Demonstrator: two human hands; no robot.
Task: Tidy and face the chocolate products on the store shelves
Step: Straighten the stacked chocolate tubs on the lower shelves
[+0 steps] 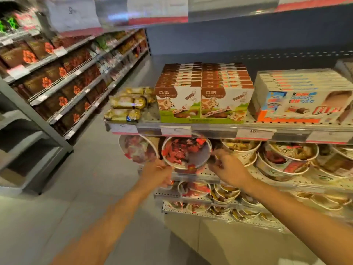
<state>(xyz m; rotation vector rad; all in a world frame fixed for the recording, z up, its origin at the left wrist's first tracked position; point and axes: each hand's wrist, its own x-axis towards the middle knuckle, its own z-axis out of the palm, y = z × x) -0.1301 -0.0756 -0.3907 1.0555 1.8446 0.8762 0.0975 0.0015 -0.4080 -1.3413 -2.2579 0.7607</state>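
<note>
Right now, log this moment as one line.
stage: facing | left hand: grips red-lidded tub rim | right hand: grips its right side | tub: tilted, under cow boxes

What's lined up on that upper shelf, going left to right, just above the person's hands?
Gold-wrapped chocolate packs → two stacks of green-and-brown cow boxes → white-and-orange Kinder Chocolate boxes. Just beneath, both hands hold a red-filled chocolate tub.

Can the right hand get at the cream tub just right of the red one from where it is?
Probably yes: the right hand sits beside the cream tub, with nothing visibly between them.
</note>
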